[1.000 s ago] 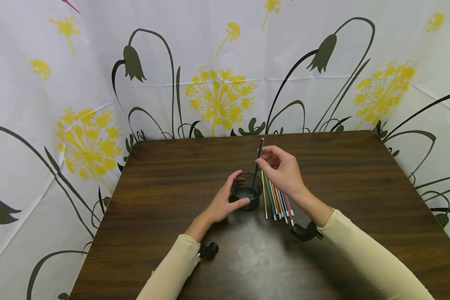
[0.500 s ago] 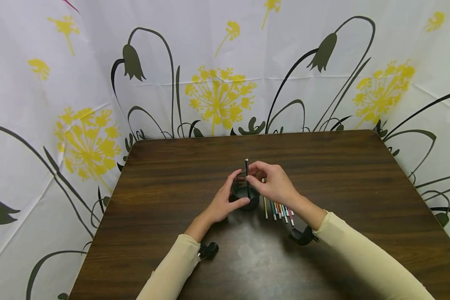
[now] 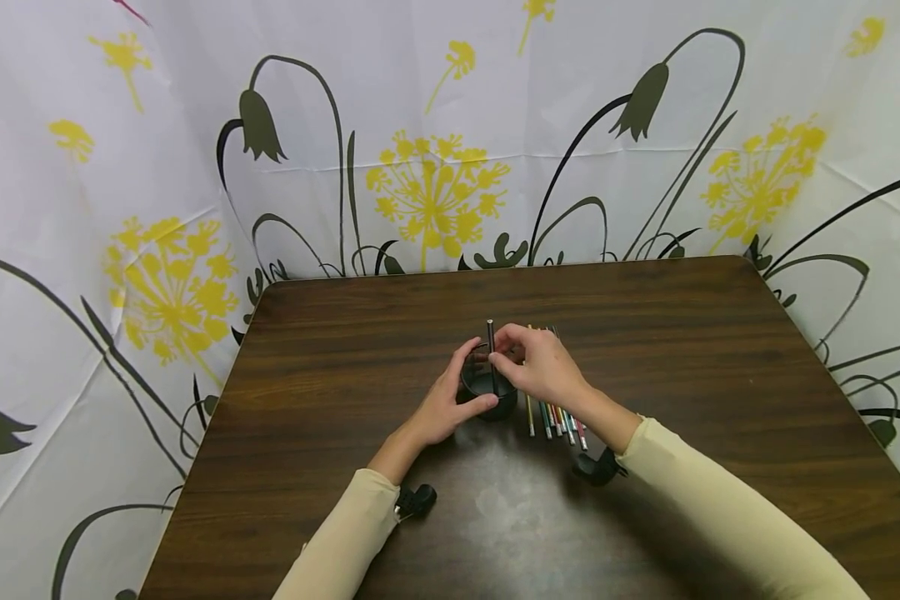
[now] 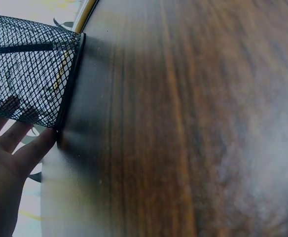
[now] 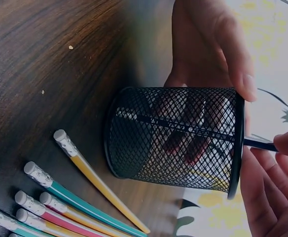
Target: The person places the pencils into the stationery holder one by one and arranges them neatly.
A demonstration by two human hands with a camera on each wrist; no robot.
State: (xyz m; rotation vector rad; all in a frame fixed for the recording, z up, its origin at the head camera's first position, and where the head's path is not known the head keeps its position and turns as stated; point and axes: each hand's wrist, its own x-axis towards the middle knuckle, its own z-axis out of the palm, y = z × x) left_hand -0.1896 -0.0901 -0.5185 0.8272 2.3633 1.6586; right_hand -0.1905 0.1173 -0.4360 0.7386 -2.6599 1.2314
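A black wire-mesh pencil cup (image 3: 504,410) stands upright on the table. My left hand (image 3: 442,407) holds it from the left, thumb at the near rim and fingers round the far side; the left wrist view shows fingers against the mesh (image 4: 30,69). Between thumb and fingertips, my right hand (image 3: 543,367) pinches a dark pencil (image 5: 260,144) at the cup's mouth. Most of that pencil is inside, seen through the mesh in the right wrist view, its metal-banded eraser end near the bottom. Right of the cup lie several coloured pencils (image 5: 104,190), partly hidden under my right hand.
The brown wood-grain table (image 3: 345,333) backs onto a white curtain (image 3: 420,100) printed with flowers. Black wrist cameras hang below both sleeves, the right one (image 3: 596,468) close to the pencils' eraser ends.
My right hand has moved left and down, lowering the dark pencil deeper into the cup and standing it more upright. My left hand has stayed on the cup.
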